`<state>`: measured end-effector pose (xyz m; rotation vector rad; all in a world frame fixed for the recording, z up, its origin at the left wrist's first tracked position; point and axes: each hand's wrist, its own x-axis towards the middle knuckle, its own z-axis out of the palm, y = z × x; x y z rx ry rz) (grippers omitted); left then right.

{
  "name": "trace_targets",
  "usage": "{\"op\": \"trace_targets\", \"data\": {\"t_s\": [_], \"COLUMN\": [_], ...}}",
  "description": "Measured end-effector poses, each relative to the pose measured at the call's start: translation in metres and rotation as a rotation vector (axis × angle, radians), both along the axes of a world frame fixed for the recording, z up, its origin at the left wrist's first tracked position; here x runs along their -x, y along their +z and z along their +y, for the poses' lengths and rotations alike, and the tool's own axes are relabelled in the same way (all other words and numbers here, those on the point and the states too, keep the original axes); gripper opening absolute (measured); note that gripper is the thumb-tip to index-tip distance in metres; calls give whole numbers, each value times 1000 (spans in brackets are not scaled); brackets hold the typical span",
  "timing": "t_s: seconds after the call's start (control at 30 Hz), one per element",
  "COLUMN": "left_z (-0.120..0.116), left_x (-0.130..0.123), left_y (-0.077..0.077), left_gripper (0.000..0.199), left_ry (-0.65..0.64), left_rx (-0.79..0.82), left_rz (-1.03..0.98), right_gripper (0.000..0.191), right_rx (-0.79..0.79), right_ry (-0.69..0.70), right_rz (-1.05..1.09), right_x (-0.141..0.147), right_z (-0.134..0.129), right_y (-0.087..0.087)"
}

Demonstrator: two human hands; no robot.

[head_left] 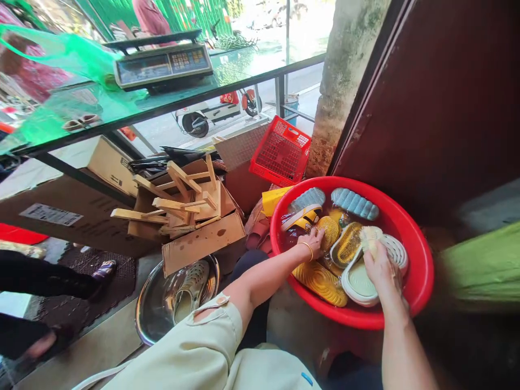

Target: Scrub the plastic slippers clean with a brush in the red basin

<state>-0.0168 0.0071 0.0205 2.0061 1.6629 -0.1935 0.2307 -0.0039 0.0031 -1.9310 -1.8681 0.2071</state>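
Observation:
A red basin [422, 271] holds water and several sandals and slippers. My left hand [313, 241], with a bracelet at the wrist, is closed at the edge of a yellow slipper [330, 229]. My right hand [382, 265] grips a pale scrubbing brush [370, 237] above a white slipper [359, 281]; its bristles are not clear. Beside my left hand lies a black-and-yellow sandal [303, 216]. A yellow sole [319, 283] rests below it, and two blue-grey soles [354, 202] lie at the far rim.
Left of the basin, a metal bowl [148, 319] holds a clog [190, 287]. Wooden stools [187, 200] lie upturned on cardboard boxes. A red crate [280, 151] leans behind. A scale [162, 65] stands on the glass counter. Another person's legs [44, 276] are at the left.

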Motion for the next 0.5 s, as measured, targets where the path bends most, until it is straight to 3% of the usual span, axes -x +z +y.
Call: {"op": "trace_targets", "data": {"t_s": [0.13, 0.23, 0.5], "left_z": [-6, -16, -51], "left_x": [14, 24, 14], "left_y": [18, 19, -10], "left_gripper": [71, 61, 100], "left_ry": [-186, -348, -527], "left_rx": [25, 127, -7], "left_rz": [-73, -82, 97], "right_gripper": [69, 69, 67], "right_rx": [22, 74, 37], "right_ry": [3, -78, -73], "right_rz": [-73, -116, -100], "right_x": [-8, -12, -3], "right_z": [-15, -23, -28], "right_y": [21, 37, 48]}}
